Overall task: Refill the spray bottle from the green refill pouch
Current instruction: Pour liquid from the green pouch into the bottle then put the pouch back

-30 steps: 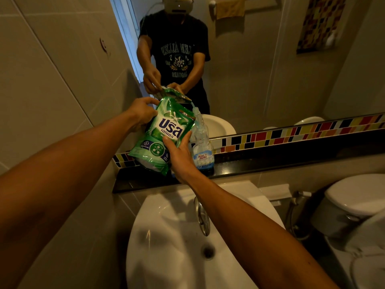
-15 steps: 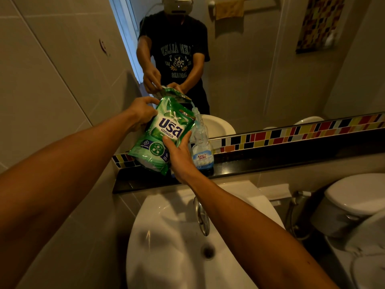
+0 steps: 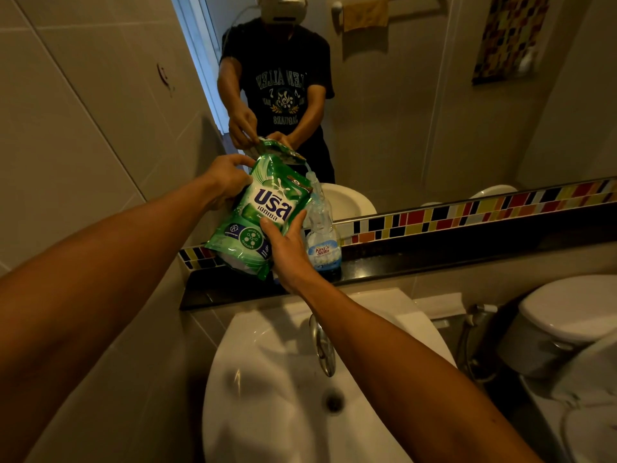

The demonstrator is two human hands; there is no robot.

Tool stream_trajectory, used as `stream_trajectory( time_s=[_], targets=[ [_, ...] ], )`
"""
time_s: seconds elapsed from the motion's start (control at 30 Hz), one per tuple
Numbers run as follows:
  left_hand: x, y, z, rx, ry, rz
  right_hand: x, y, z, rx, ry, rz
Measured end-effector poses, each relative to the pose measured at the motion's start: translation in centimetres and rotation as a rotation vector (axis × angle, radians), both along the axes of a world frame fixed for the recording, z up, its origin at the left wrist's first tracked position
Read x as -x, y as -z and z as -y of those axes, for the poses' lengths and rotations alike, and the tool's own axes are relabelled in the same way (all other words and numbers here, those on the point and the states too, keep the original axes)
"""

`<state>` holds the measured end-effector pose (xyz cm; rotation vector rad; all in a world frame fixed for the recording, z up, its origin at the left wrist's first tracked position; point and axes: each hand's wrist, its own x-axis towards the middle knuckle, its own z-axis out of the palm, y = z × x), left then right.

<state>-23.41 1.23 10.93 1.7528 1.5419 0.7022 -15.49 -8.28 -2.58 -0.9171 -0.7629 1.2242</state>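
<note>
The green refill pouch (image 3: 257, 212) is tilted to the right above the dark ledge (image 3: 434, 259), its open top corner over the neck of the clear spray bottle (image 3: 322, 235). A thin stream of liquid runs from the pouch into the bottle's open mouth. The bottle stands upright on the ledge with no spray head on it and holds pale blue liquid low down. My left hand (image 3: 227, 178) grips the pouch's upper left edge. My right hand (image 3: 288, 248) holds the pouch from below at its lower right side.
A white sink (image 3: 267, 396) with a chrome tap (image 3: 322, 349) lies below the ledge. A mirror (image 3: 417, 95) rises behind the ledge, above a coloured tile strip (image 3: 467, 212). A white toilet (image 3: 567, 315) stands to the right. A tiled wall (image 3: 83, 128) closes the left.
Almost nothing differs: both hands keep the pouch tipped over the bottle and the stream keeps running.
</note>
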Motion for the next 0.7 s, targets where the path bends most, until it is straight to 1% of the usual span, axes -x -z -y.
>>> stream_trajectory(
  time_s=[0.7],
  targets=[
    [-0.02, 0.36, -0.59, -0.001, 0.004, 0.001, 0.07, 0.50, -0.36, 0.012, -0.010, -0.031]
  ],
)
